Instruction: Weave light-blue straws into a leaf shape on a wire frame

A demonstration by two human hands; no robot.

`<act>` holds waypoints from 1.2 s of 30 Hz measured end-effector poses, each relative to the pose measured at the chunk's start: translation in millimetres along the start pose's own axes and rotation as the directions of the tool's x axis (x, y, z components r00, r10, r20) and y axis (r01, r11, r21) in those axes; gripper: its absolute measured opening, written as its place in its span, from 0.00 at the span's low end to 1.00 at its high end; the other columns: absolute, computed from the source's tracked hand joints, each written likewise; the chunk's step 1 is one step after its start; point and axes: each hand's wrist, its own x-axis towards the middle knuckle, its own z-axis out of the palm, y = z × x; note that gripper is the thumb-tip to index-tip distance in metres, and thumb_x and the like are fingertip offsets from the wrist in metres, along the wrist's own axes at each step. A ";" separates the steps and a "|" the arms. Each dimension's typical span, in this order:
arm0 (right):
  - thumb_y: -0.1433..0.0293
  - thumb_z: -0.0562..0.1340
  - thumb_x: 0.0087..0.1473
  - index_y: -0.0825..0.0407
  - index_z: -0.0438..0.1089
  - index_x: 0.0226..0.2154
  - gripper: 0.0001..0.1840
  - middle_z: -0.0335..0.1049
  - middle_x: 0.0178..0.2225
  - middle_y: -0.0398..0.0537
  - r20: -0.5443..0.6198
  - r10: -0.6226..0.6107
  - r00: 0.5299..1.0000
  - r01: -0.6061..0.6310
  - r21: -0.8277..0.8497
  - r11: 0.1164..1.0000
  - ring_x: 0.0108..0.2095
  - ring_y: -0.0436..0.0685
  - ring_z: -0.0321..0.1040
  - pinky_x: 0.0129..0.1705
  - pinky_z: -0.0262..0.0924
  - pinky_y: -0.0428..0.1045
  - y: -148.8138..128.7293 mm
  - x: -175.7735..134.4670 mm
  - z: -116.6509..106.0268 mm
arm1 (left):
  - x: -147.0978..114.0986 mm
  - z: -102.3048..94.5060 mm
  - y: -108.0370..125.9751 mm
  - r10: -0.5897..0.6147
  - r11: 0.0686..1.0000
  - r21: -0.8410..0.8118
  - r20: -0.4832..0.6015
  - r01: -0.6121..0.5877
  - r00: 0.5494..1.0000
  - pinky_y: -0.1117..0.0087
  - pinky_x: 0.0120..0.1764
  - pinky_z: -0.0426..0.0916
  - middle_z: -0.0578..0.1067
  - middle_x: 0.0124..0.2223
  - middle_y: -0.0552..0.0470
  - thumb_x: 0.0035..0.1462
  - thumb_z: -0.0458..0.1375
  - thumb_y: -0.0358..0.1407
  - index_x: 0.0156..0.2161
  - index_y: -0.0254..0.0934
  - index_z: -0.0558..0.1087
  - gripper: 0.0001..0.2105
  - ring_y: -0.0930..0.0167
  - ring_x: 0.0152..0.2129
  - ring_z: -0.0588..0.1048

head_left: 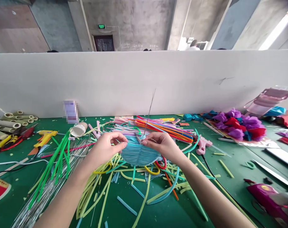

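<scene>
A light-blue ribbed piece (140,155), rounded like a fan or leaf and apparently made of pipe cleaners, hangs between my hands above the table. My right hand (159,142) pinches its top middle, where thin wires (150,112) stick up. At its upper left edge, my left hand (113,144) has thumb and forefinger pressed together; the fingers hide the exact grip. Just behind the piece lies a bundle of pipe cleaners (167,129) in orange, red, purple and pink. Loose yellow-green pipe cleaners (100,186) are scattered below my hands.
Green pipe cleaners (60,158) lie over metal wires (70,164) on the left, near a yellow glue gun (46,137). A pink glue gun (203,145), purple and red paper flowers (241,123) and a magenta tool (269,199) are on the right. A white partition (110,82) closes the back.
</scene>
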 end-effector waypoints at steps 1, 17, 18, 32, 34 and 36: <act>0.55 0.70 0.46 0.54 0.76 0.30 0.19 0.74 0.28 0.45 0.017 0.010 1.000 -0.010 0.005 1.000 0.29 0.53 0.68 0.30 0.59 0.47 2.5 0.7 1.8 | 0.4 0.2 -1.1 0.009 1.000 0.018 -0.009 -0.009 1.000 0.68 0.33 0.70 0.77 0.33 0.52 0.53 0.62 0.40 0.33 0.38 0.76 0.08 0.68 0.28 0.75; 0.57 0.71 0.43 0.52 0.73 0.28 0.17 0.72 0.29 0.43 0.017 0.136 0.991 -0.137 0.093 0.986 0.32 0.54 0.67 0.37 0.59 0.49 12.5 -0.1 14.9 | 7.3 3.2 -12.1 0.072 0.997 0.003 -0.049 -0.072 0.996 0.66 0.40 0.68 0.78 0.44 0.48 0.51 0.64 0.44 0.42 0.41 0.75 0.14 0.61 0.43 0.75; 0.57 0.72 0.42 0.52 0.73 0.29 0.17 0.71 0.29 0.42 0.024 0.153 0.988 -0.155 0.110 0.982 0.32 0.54 0.67 0.36 0.58 0.48 12.1 -0.7 15.5 | 7.9 4.2 -13.0 0.081 0.997 0.004 -0.054 -0.081 0.995 0.66 0.40 0.67 0.79 0.42 0.48 0.52 0.63 0.44 0.40 0.40 0.76 0.13 0.61 0.42 0.75; 0.55 0.72 0.41 0.52 0.73 0.31 0.19 0.69 0.30 0.43 0.038 0.166 0.985 -0.170 0.178 0.969 0.34 0.54 0.65 0.37 0.57 0.47 15.3 -0.9 19.5 | 10.4 4.8 -16.9 0.112 0.993 0.036 -0.010 -0.111 0.994 0.67 0.39 0.66 0.79 0.37 0.51 0.55 0.61 0.43 0.35 0.40 0.78 0.09 0.63 0.36 0.75; 0.55 0.73 0.40 0.52 0.74 0.31 0.20 0.70 0.30 0.43 0.034 0.170 0.985 -0.174 0.166 0.971 0.33 0.55 0.66 0.35 0.58 0.48 18.8 0.2 20.0 | 10.9 5.9 -17.2 0.129 0.991 0.041 -0.014 -0.128 0.992 0.67 0.40 0.66 0.78 0.38 0.51 0.55 0.60 0.42 0.35 0.41 0.76 0.08 0.62 0.38 0.74; 0.55 0.72 0.40 0.52 0.74 0.30 0.20 0.72 0.30 0.44 0.032 0.155 0.987 -0.158 0.156 0.975 0.33 0.55 0.68 0.35 0.59 0.48 22.3 1.5 20.5 | 11.9 7.1 -18.2 0.134 0.990 0.041 -0.014 -0.134 0.991 0.67 0.40 0.66 0.77 0.39 0.51 0.56 0.59 0.42 0.35 0.41 0.75 0.07 0.61 0.40 0.74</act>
